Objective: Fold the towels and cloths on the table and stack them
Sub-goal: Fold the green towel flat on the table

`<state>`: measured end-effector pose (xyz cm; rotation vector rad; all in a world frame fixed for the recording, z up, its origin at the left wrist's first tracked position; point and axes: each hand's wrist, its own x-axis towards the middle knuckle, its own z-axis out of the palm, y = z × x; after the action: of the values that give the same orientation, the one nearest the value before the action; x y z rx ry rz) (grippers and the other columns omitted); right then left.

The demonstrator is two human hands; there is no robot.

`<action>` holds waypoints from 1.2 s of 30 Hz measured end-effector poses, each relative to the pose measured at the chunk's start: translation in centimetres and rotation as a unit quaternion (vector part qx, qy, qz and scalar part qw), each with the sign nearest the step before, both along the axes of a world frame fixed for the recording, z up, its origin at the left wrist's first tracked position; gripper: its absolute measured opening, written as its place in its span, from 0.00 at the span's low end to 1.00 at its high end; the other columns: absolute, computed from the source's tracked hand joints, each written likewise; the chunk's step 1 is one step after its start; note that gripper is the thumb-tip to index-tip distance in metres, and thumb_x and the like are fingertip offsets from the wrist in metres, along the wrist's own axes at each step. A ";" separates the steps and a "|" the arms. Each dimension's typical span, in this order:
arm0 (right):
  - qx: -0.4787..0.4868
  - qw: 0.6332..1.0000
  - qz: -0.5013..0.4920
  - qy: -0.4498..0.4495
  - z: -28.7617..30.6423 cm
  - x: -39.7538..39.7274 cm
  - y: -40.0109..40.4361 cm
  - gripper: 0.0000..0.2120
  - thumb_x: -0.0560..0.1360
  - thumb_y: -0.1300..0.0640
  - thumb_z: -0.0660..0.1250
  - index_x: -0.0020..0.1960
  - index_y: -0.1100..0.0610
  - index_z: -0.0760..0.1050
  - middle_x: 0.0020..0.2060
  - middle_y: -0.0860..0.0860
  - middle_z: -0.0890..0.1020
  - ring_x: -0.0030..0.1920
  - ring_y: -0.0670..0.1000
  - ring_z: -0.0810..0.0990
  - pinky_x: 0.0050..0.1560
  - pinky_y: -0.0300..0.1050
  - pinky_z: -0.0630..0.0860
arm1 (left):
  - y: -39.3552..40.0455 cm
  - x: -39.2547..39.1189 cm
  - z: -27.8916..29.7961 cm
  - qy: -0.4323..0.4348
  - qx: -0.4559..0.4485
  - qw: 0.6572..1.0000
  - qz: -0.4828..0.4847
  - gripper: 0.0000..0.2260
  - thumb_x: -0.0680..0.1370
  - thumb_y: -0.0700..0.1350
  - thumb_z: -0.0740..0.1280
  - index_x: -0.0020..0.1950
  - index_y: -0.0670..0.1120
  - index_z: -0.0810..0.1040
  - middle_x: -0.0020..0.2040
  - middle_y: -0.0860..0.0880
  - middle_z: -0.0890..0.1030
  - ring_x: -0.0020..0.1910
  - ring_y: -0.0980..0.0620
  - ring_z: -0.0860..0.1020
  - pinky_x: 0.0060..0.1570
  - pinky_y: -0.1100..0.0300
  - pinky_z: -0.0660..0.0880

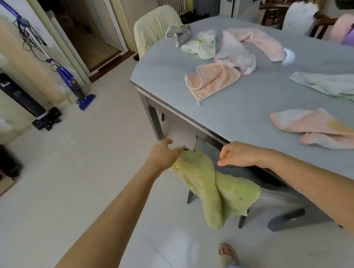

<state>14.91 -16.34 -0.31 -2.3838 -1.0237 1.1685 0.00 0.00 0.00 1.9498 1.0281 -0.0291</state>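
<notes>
Off the near edge of the table [247,105], my left hand [163,155] pinches the top corner of a green towel [210,186]. It hangs free below the tabletop, over the floor, in front of a table leg, touching nothing else that I can see. My right hand [238,154] is just beside the towel's upper edge, fingers curled in, thumb against the forefinger; holding nothing.

On the tabletop, all unfolded:
- peach cloth [212,81] near the far left corner, one flap turned over
- white-pink cloth [237,55] just behind it, touching it
- pink towel [258,40] stretched along the far side, its end over a white plate [289,56]
- pale green patterned cloth [202,44] and grey cloth [180,34] bunched at the far end
- mint towel [342,88] at the right edge of the view
- pink-and-grey towel [321,131] nearest my right arm, crumpled, yellowish patch on it

Chair with cream cover [154,28] at the table's far end. Blue mop [68,78] and black vacuum [20,96] against the left wall.
</notes>
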 end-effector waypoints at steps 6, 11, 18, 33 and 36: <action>-0.067 0.992 0.077 0.076 -2.2 0.5 0.8 0.07 0.72 0.59 0.71 0.50 0.59 0.81 0.45 0.50 0.82 0.48 0.49 0.81 0.52 0.42 0.76 | 1.3 0.7 -3.4 0.077 -0.078 0.990 0.083 0.17 0.78 0.47 0.64 0.61 0.36 0.72 0.58 0.40 0.74 0.52 0.46 0.73 0.46 0.57 0.69; -0.034 0.989 0.131 0.064 -1.8 2.1 3.7 0.05 0.73 0.63 0.69 0.45 0.54 0.80 0.38 0.45 0.80 0.42 0.46 0.79 0.46 0.36 0.75 | 2.9 1.2 -5.4 0.116 -0.095 0.986 0.075 0.08 0.73 0.43 0.68 0.38 0.39 0.74 0.39 0.44 0.74 0.36 0.49 0.71 0.34 0.59 0.65; 0.112 0.989 0.019 0.095 0.2 4.5 9.7 0.03 0.75 0.61 0.67 0.45 0.54 0.78 0.42 0.51 0.79 0.43 0.49 0.77 0.45 0.40 0.74 | 8.5 2.3 -2.4 -0.072 -0.181 0.968 0.155 0.10 0.80 0.46 0.60 0.55 0.41 0.74 0.51 0.44 0.77 0.49 0.48 0.75 0.55 0.50 0.76; 0.102 0.978 0.156 0.098 1.1 1.4 33.2 0.17 0.70 0.52 0.70 0.59 0.48 0.78 0.56 0.45 0.80 0.59 0.43 0.76 0.63 0.43 0.70 | 30.3 -1.0 4.7 -0.168 -0.021 0.955 -0.242 0.05 0.79 0.43 0.66 0.51 0.47 0.81 0.42 0.52 0.82 0.40 0.57 0.78 0.43 0.62 0.75; 0.072 0.986 0.116 0.099 0.8 -0.4 37.8 0.11 0.73 0.49 0.68 0.51 0.55 0.78 0.45 0.47 0.81 0.48 0.47 0.78 0.52 0.43 0.73 | 37.4 -3.4 4.6 -0.135 0.008 0.963 -0.232 0.04 0.79 0.46 0.65 0.49 0.50 0.80 0.44 0.53 0.82 0.44 0.53 0.80 0.50 0.53 0.78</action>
<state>14.52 21.51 0.51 -2.0334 -1.2949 1.3281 -3.43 37.42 4.62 2.1006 0.3807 -0.0151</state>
